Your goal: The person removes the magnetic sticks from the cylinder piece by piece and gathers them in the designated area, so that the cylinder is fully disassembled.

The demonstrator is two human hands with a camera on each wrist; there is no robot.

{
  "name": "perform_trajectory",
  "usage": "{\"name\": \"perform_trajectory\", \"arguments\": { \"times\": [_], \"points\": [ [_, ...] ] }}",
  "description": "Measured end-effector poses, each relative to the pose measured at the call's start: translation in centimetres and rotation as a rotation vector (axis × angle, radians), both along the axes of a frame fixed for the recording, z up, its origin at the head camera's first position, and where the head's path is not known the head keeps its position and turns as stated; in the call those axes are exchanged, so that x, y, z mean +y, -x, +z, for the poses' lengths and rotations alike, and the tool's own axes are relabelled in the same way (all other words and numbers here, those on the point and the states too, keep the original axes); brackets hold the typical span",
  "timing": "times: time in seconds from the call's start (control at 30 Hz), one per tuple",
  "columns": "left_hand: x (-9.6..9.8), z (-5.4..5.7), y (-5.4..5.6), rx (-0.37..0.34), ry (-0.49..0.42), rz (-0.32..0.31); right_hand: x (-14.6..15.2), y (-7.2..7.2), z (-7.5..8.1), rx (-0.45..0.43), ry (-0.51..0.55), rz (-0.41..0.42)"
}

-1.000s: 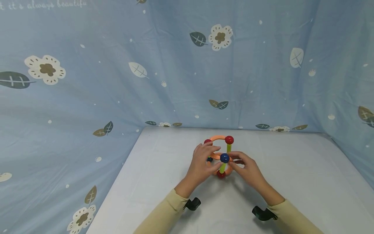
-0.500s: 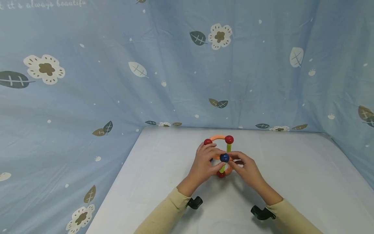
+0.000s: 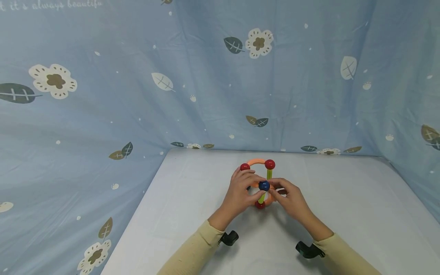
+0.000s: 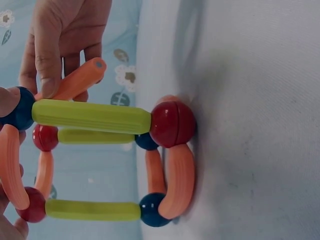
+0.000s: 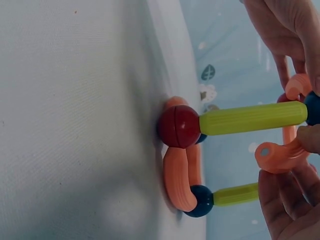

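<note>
A frame of magnetic rods and balls stands on the table, with green upright rods (image 4: 92, 116) between lower and upper balls. My left hand (image 3: 238, 193) pinches the blue ball (image 3: 264, 186) on top of the near upright between thumb and index finger; its other fingers reach toward the red ball (image 3: 245, 167) at the upper left. From the right, my right hand (image 3: 292, 200) holds a curved orange rod (image 5: 280, 157) between thumb and fingers. One end of that rod is free; the other is right at the blue ball, partly hidden by fingers.
At the frame's foot, a red ball (image 4: 173, 124) and blue balls (image 4: 155, 210) are joined by curved orange rods (image 4: 179, 180). Another red ball (image 3: 269, 164) tops the far upright. White cloth covers the table (image 3: 192, 179); a blue patterned curtain (image 3: 213, 84) hangs behind.
My left hand has moved slightly right, its thumb and index finger closing onto the blue ball. My right hand and the frame have stayed nearly still.
</note>
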State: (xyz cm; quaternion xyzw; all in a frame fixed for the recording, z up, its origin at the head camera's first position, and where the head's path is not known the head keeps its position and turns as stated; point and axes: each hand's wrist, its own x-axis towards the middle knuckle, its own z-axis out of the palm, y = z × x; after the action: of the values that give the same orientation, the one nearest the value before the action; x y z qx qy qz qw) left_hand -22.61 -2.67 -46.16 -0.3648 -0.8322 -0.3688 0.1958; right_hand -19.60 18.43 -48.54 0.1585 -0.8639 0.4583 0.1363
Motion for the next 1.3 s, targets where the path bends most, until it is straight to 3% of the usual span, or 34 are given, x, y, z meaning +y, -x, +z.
{"name": "perform_trajectory", "arguments": {
  "times": [0.37, 1.07, 1.3],
  "points": [
    [0.0, 0.1, -0.1, 0.021, 0.004, 0.008, 0.3, -0.1, -0.5, -0.007, 0.007, -0.013],
    [0.0, 0.3, -0.2, -0.017, 0.008, 0.002, 4.6, -0.1, -2.1, -0.183, -0.084, -0.102],
    [-0.1, 0.2, -0.3, -0.018, 0.006, 0.002, 6.8, 0.0, -2.8, -0.106, -0.167, -0.131]
  ]
}}
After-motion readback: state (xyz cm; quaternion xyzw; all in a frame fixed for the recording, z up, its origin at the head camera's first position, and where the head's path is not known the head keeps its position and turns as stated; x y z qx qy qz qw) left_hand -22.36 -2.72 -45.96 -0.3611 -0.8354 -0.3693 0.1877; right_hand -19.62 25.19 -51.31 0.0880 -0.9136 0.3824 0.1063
